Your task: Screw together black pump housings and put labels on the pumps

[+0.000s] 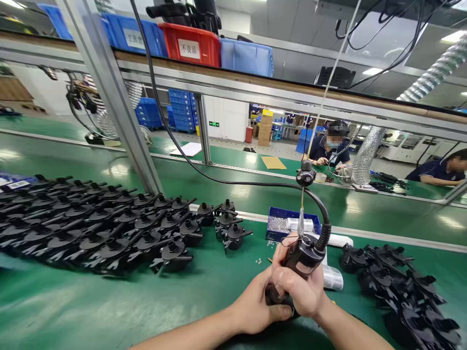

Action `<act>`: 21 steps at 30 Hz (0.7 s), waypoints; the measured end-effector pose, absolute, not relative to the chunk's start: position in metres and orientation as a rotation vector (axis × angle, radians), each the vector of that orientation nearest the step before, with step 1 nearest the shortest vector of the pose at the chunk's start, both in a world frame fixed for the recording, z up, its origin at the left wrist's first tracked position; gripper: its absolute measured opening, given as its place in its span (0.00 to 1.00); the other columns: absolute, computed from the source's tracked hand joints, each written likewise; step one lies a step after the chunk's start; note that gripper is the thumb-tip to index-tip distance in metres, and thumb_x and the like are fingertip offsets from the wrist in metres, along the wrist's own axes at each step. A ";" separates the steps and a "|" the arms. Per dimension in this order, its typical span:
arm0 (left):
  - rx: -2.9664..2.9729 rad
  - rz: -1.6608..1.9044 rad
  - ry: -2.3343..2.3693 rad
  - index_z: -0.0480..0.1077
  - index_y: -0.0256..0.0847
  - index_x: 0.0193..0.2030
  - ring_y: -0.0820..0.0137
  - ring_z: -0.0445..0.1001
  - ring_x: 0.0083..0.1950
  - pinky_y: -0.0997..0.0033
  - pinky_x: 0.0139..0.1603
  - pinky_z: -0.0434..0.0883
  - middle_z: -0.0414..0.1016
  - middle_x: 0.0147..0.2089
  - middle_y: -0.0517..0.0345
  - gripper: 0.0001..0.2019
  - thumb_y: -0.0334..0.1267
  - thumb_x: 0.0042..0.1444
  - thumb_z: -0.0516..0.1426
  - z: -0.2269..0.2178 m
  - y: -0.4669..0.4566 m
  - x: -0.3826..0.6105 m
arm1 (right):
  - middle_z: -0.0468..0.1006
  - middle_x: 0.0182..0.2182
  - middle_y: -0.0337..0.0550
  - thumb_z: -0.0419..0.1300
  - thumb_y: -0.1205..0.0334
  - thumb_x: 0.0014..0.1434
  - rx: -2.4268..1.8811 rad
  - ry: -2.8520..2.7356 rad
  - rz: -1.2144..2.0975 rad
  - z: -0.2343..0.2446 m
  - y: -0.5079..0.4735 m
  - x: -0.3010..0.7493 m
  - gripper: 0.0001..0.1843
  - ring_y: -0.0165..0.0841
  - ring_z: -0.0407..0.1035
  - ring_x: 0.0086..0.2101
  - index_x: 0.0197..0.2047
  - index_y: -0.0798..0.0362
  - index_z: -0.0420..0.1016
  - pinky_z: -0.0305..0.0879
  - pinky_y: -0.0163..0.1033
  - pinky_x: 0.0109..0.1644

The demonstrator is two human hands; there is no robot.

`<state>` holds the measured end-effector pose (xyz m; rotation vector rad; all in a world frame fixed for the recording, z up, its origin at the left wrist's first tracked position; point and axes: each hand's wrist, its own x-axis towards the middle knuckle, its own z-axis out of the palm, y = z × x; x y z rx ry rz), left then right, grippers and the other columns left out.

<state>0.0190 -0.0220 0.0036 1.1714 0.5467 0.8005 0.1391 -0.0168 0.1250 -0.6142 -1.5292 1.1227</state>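
Note:
My right hand is wrapped round a black electric screwdriver, which hangs from a cord and points downward. Under it, my left hand grips a black plastic part, mostly hidden by my fingers and the tool. The screwdriver's tip cannot be seen. Behind the tool stands a blue tray of small metal pieces, with a white roll in it. A few tiny rings lie loose on the green table left of my hands.
Many black plastic parts stand in rows at left. More black parts are piled at right. A clear-wrapped roll lies beside my right hand. Overhead, a shelf carries a red bin and blue bins. Two co-workers sit across the bench.

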 end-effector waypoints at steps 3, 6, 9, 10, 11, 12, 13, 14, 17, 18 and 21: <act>1.240 0.848 0.545 0.70 0.35 0.62 0.61 0.77 0.56 0.52 0.74 0.72 0.79 0.50 0.50 0.36 0.44 0.50 0.76 0.002 -0.020 0.019 | 0.68 0.25 0.35 0.61 0.63 0.62 -0.613 -1.557 1.115 0.129 -0.018 0.139 0.06 0.25 0.60 0.19 0.40 0.53 0.67 0.59 0.34 0.25; 1.277 0.859 0.551 0.71 0.35 0.62 0.63 0.78 0.52 0.49 0.77 0.69 0.80 0.51 0.49 0.34 0.41 0.51 0.74 0.004 -0.020 0.018 | 0.68 0.25 0.36 0.60 0.63 0.62 -0.617 -1.593 1.103 0.128 -0.018 0.140 0.05 0.26 0.61 0.19 0.39 0.53 0.67 0.59 0.34 0.24; 1.278 0.856 0.560 0.70 0.35 0.64 0.62 0.78 0.53 0.47 0.78 0.68 0.80 0.52 0.48 0.35 0.41 0.52 0.74 0.005 -0.022 0.017 | 0.68 0.25 0.36 0.60 0.62 0.63 -0.618 -1.604 1.086 0.125 -0.018 0.141 0.05 0.26 0.61 0.20 0.39 0.54 0.68 0.59 0.35 0.26; 1.273 0.852 0.566 0.70 0.35 0.65 0.60 0.78 0.55 0.47 0.77 0.68 0.80 0.53 0.47 0.36 0.42 0.52 0.74 0.005 -0.022 0.017 | 0.68 0.25 0.37 0.60 0.62 0.64 -0.615 -1.594 1.091 0.125 -0.018 0.141 0.05 0.26 0.61 0.20 0.39 0.54 0.68 0.59 0.35 0.26; 1.269 0.847 0.570 0.70 0.35 0.65 0.59 0.78 0.56 0.47 0.76 0.69 0.79 0.54 0.46 0.36 0.43 0.52 0.74 0.005 -0.023 0.017 | 0.68 0.26 0.37 0.60 0.62 0.64 -0.615 -1.583 1.098 0.125 -0.018 0.141 0.05 0.26 0.61 0.20 0.39 0.54 0.68 0.59 0.36 0.26; 1.266 0.843 0.569 0.69 0.35 0.66 0.57 0.78 0.58 0.47 0.75 0.71 0.79 0.55 0.46 0.37 0.44 0.52 0.75 0.005 -0.023 0.017 | 0.68 0.26 0.37 0.60 0.61 0.65 -0.612 -1.572 1.100 0.124 -0.018 0.141 0.06 0.26 0.61 0.20 0.39 0.54 0.68 0.59 0.35 0.26; 1.264 0.843 0.564 0.69 0.35 0.67 0.56 0.78 0.59 0.47 0.74 0.72 0.79 0.56 0.45 0.39 0.44 0.51 0.75 0.007 -0.023 0.017 | 0.68 0.27 0.37 0.60 0.61 0.65 -0.606 -1.566 1.094 0.124 -0.019 0.141 0.06 0.26 0.61 0.21 0.39 0.54 0.68 0.59 0.35 0.26; 1.262 0.848 0.555 0.68 0.35 0.68 0.55 0.78 0.60 0.48 0.73 0.73 0.78 0.57 0.44 0.40 0.44 0.51 0.75 0.009 -0.023 0.017 | 0.68 0.27 0.37 0.60 0.62 0.65 -0.603 -1.571 1.079 0.124 -0.019 0.141 0.06 0.26 0.61 0.21 0.39 0.54 0.68 0.59 0.35 0.27; 1.252 0.874 0.521 0.66 0.37 0.71 0.52 0.74 0.68 0.52 0.73 0.74 0.76 0.63 0.42 0.42 0.42 0.52 0.75 0.017 -0.022 0.018 | 0.68 0.27 0.37 0.62 0.62 0.64 -0.597 -1.589 1.022 0.123 -0.019 0.142 0.06 0.26 0.62 0.23 0.40 0.54 0.70 0.60 0.35 0.28; 1.246 0.875 0.515 0.65 0.37 0.71 0.51 0.72 0.71 0.53 0.73 0.74 0.76 0.64 0.42 0.42 0.42 0.53 0.74 0.019 -0.022 0.018 | 0.69 0.28 0.38 0.63 0.62 0.64 -0.604 -1.586 1.007 0.121 -0.018 0.142 0.06 0.26 0.62 0.24 0.40 0.54 0.70 0.60 0.35 0.29; 1.223 0.850 0.535 0.64 0.37 0.71 0.51 0.71 0.71 0.53 0.72 0.75 0.75 0.65 0.40 0.41 0.43 0.54 0.74 0.022 -0.022 0.019 | 0.70 0.30 0.39 0.64 0.61 0.66 -0.636 -1.540 1.023 0.115 -0.017 0.143 0.06 0.25 0.63 0.22 0.42 0.54 0.71 0.61 0.34 0.27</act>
